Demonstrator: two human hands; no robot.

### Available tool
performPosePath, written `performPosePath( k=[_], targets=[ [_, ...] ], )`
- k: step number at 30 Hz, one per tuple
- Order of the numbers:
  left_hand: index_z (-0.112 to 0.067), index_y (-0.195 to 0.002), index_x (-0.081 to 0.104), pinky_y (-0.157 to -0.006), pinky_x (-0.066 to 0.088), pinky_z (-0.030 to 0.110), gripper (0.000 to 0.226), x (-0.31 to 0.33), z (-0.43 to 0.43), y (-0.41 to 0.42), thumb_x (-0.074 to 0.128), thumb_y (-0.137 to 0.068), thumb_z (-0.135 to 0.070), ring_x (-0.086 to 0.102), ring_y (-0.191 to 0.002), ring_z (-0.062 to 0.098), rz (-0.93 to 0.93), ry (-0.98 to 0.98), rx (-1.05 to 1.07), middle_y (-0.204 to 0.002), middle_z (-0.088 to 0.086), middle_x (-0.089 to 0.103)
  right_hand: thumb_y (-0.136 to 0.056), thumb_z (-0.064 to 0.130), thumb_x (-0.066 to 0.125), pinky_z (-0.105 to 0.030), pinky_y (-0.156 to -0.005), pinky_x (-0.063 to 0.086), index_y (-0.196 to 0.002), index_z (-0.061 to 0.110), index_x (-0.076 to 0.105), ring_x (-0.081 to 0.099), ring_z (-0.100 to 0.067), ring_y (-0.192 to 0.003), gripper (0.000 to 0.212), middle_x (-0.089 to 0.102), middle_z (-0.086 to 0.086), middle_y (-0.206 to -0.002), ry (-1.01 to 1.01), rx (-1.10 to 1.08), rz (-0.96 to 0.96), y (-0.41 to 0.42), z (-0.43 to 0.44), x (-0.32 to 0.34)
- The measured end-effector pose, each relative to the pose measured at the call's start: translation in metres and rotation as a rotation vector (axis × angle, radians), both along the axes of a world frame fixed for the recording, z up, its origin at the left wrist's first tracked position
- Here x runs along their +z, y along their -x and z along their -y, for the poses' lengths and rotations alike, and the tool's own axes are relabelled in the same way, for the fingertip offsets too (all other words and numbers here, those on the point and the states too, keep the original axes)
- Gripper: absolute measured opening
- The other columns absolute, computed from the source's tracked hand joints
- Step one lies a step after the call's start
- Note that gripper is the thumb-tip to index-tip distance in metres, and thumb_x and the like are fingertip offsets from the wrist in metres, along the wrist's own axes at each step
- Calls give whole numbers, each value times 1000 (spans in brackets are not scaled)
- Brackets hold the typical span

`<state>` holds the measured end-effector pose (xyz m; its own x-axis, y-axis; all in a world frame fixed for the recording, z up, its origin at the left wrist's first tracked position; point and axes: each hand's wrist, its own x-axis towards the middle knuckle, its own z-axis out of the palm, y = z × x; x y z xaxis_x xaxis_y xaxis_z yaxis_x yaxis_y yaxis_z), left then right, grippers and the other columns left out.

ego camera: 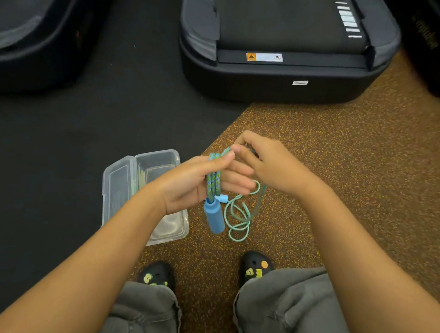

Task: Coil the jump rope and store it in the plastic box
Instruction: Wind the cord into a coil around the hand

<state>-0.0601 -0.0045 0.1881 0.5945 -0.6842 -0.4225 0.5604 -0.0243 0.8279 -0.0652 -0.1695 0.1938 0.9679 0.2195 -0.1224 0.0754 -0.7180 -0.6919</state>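
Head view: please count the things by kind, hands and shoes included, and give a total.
Hands: 2, left and right
Jump rope: 1
Plastic box: 1, lid open
Shoes: 2
Treadmills: 2, the centre one and one at the left
Total: 8

We cannot see the palm of our left hand (197, 183), where the jump rope (214, 182) strands pass behind the thumb. The right hand (268, 166) covers whatever its fingertips pinch at twelve o'clock of the rope; a dark bit shows there, too blurred to name. Our left forearm hides the near corner of the plastic box (146, 167). The treadmill (285, 54) at twelve o'clock is cut off by the top edge, its label too small to read.
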Motion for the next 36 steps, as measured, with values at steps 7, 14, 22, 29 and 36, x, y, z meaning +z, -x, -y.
performPosePath(
  k=[7,14,22,29,36],
  targets=[
    [-3,-101,70,-87,54,31,42,-1,-8,-11,42,-85,-31,69,-98,20,-188,246,253,-103,11,72,-95,9,31,-28,-69,37,-104,6,53,54,-25,-83,24,62,-13,-99,130,75,-118,3,-14,-10],
    [-1,-113,61,-89,53,29,43,3,-18,-18,36,-93,-29,64,-108,22,-202,289,377,-115,13,68,-99,21,35,-30,-72,38,-108,11,44,55,-24,-86,16,61,-18,-114,177,212,-271,11,-31,-13],
    [-5,-132,44,-95,47,27,39,-6,-18,-24,32,-99,-22,57,-114,18,-48,91,522,-136,13,51,-97,24,39,-39,-74,45,-99,11,47,56,-33,-90,15,60,-17,-102,272,379,-233,24,-47,-9],
    [-20,-131,48,-86,50,20,40,-14,-11,-14,34,-97,-36,61,-103,6,256,-268,212,-109,-4,66,-88,47,49,-38,-76,51,-95,22,65,60,-20,-87,30,65,1,-93,176,164,114,14,-35,3],
    [-8,-74,69,-75,47,25,70,4,-5,-7,24,-84,-60,57,-59,13,297,-208,-64,-59,2,65,-64,63,62,-34,-70,40,-71,18,55,42,-12,-69,46,51,4,-74,64,-75,220,0,-11,5]
  ],
)
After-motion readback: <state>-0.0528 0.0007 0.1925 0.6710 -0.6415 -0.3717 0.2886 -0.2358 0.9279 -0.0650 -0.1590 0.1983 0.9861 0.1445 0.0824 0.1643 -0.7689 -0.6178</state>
